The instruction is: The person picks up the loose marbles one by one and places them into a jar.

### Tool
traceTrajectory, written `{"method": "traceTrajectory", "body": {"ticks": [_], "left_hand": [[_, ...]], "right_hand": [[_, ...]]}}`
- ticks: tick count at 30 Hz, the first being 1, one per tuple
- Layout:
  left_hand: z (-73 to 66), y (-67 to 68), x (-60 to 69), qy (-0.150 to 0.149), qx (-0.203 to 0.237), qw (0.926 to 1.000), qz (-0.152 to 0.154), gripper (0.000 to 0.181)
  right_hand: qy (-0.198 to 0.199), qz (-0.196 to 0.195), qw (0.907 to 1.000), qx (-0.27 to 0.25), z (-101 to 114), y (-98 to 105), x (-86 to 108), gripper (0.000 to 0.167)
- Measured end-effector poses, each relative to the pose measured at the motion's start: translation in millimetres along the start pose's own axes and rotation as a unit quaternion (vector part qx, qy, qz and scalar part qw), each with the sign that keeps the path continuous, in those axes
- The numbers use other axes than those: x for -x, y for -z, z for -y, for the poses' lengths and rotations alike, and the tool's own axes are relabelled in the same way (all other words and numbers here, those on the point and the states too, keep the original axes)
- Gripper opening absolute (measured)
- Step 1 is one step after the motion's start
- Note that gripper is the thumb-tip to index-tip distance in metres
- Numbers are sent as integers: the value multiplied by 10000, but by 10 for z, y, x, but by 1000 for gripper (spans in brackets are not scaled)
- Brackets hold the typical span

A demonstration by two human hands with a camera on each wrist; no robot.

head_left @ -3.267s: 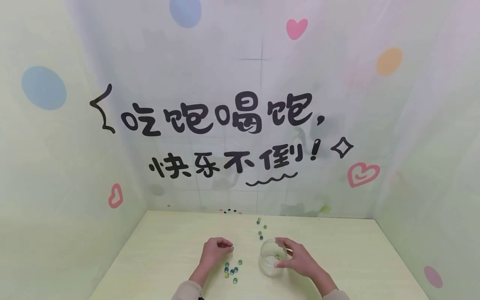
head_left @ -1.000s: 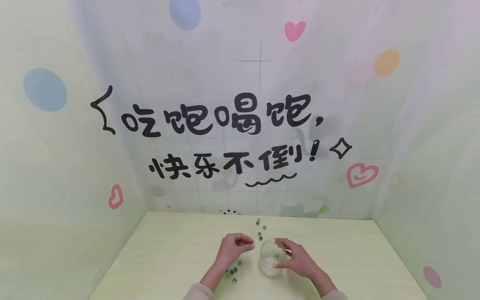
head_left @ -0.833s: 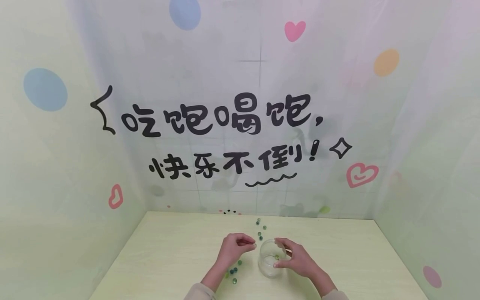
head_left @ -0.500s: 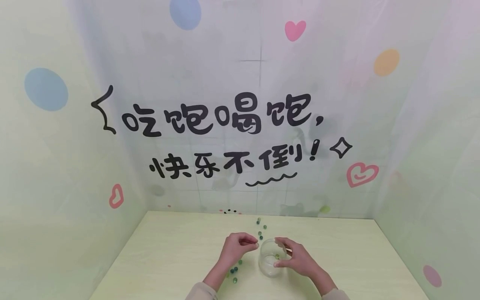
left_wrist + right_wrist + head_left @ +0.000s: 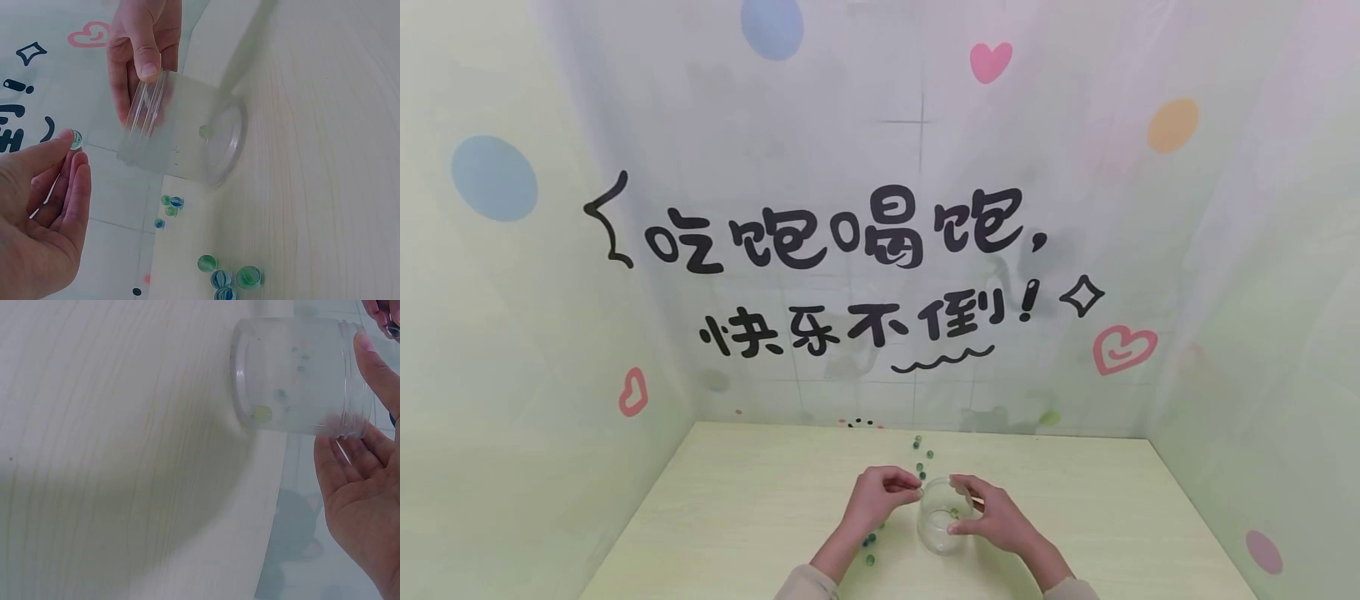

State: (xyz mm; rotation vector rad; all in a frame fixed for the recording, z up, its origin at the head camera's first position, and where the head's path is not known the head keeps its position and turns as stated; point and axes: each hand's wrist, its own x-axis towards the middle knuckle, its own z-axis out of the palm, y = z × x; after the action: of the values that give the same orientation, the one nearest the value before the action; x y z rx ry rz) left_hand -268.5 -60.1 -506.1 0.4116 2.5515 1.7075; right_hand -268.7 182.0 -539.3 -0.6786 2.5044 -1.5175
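Note:
A clear, lidless plastic jar (image 5: pixel 934 533) stands upright on the table, with one yellow-green marble (image 5: pixel 262 414) at its bottom. My right hand (image 5: pixel 1000 518) grips the jar near its threaded rim from the right, thumb on the near side and fingers on the far side. To the left of the rim, my left hand (image 5: pixel 874 500) pinches a clear marble with dark swirls (image 5: pixel 76 139) between thumb and fingertips. In the head view that marble sits close to the jar's rim; whether they touch I cannot tell.
Several green and blue marbles (image 5: pixel 249 277) lie on the pale wooden table (image 5: pixel 722 517) below my left forearm, partly hidden in the head view. Several more marbles (image 5: pixel 919 467) are scattered behind the jar. A printed curtain (image 5: pixel 850 150) encloses the table's back and sides.
My left hand has moved right, from beside the near marbles to the jar's rim, slowly over the last second, still pinching the marble. The right hand and jar have stayed put.

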Motion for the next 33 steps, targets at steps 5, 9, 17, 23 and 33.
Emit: {"method": "traceTrajectory", "body": {"ticks": [5,9,17,23,33], "left_hand": [[-29,-20,1,-6,36,10000,13,15],[-27,-44,-4,-4,51,10000,22,15],[-5,-81,-19,-72,128,9999,67,15],[4,-116,-32,-96,186,9997,128,16],[9,-170,-54,-121,195,9996,165,14]], "right_hand": [[-10,-6,10000,-67,3,8,3,72],[-8,-17,10000,-97,-10,7,1,73],[-7,-24,10000,-72,-3,10,-1,75],[53,-62,10000,5,-16,2,-1,74],[23,-19,10000,-56,-26,1,2,73]]}}
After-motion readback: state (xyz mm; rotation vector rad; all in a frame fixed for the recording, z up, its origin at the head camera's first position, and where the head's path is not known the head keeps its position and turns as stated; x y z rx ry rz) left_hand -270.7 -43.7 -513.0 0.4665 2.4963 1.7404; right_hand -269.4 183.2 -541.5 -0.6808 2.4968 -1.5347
